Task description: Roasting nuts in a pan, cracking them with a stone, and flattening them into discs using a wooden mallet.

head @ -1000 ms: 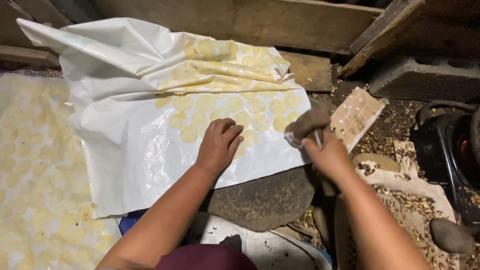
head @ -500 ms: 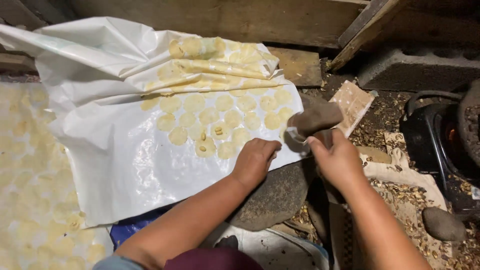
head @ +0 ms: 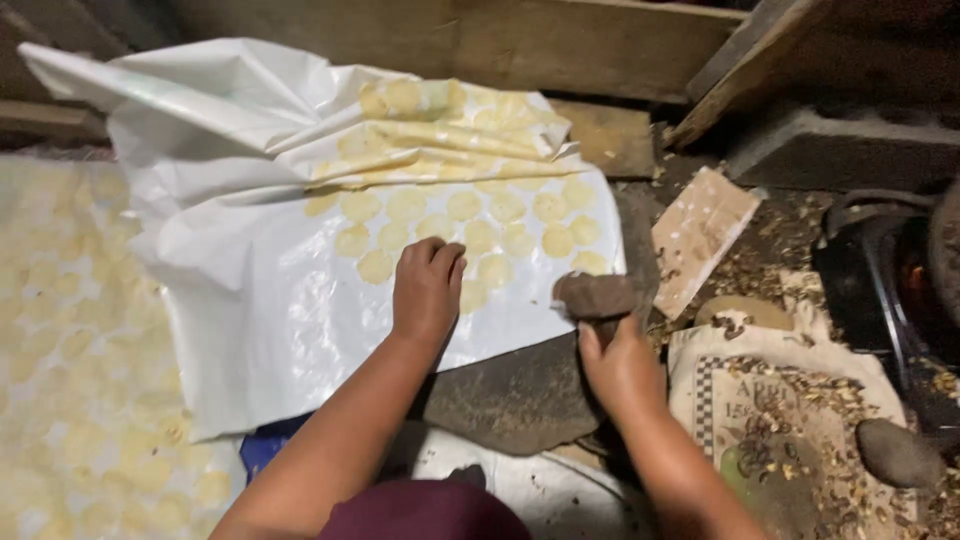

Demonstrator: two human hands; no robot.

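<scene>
Sheet: white plastic sheet (head: 270, 310) spread across the floor, its far edge bunched and folded back over itself; the near right corner lies on a dark flat stone slab (head: 520, 395).
Discs: pale yellow rounds of dough (head: 505, 225) laid in rows on the right part of the sheet, some showing through the folded layer at the top.
Left hand: left hand (head: 427, 290) lies palm down on the sheet, fingers bent and loose, fingertips touching the nearest discs; it grasps nothing.
Right hand: right hand (head: 620, 365) is clenched around the lower end of a dark brown stone (head: 595, 297), whose rounded head stands just off the sheet's right edge, over the slab.
Left side: second sheet (head: 70, 350) covered with more yellow discs, beside the white one.
Right side: pale flat board (head: 700, 235) lying tilted on the litter-strewn ground, near the stone's head; a printed sack (head: 790, 390) spread under scattered husks; a grey round rock (head: 898, 452) at the sack's far corner.
Back: rough wooden planks (head: 560, 40) and a grey block (head: 840, 150) along the wall.
Far right: dark metal stove (head: 880, 290), only partly in view.
</scene>
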